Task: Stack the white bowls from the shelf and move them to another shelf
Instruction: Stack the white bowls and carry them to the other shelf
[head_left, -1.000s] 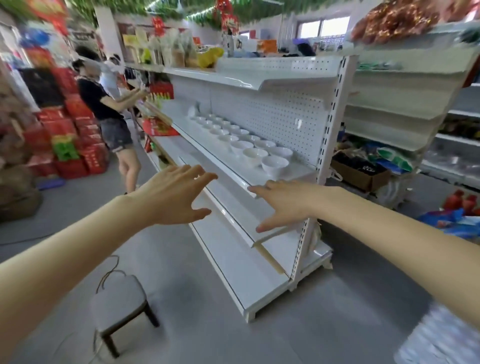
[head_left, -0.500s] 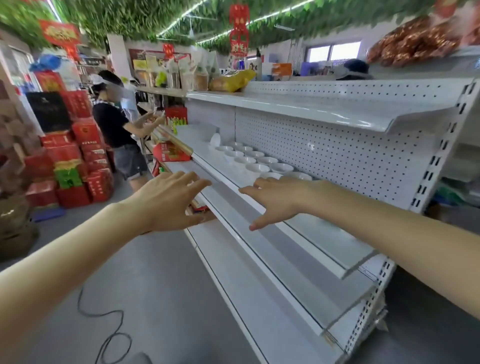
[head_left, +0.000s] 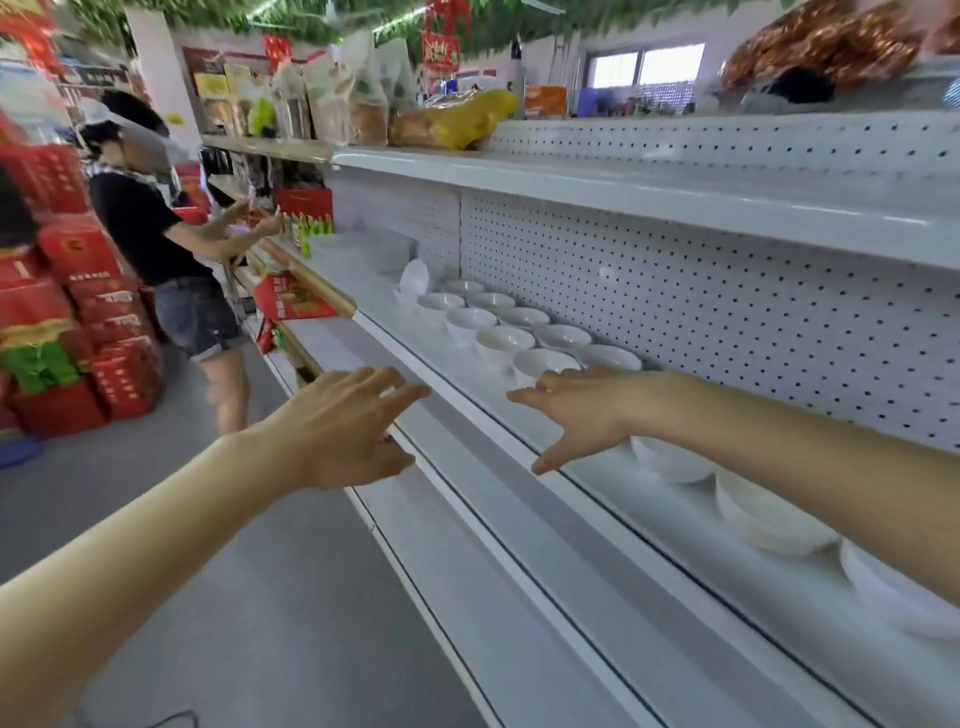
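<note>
Nearest, the left hand (head_left: 343, 426) and right hand (head_left: 582, 415) hover with fingers spread and loose, holding nothing, the right over the middle shelf (head_left: 447, 353). The white bowls (head_left: 504, 340) stand open-side up on that shelf in two rows along the pegboard (head_left: 675, 291), some passing under the right forearm. They look rigid, glossy, light but chippable, so a rim pinch or a cupped side grip seems safest, with gentle nesting.

Twelve round glossy white bowls (head_left: 504, 340) at two o'clock, one white metal shelf (head_left: 457, 364), one black-shirted bystander (head_left: 150, 228) at ten o'clock.
</note>
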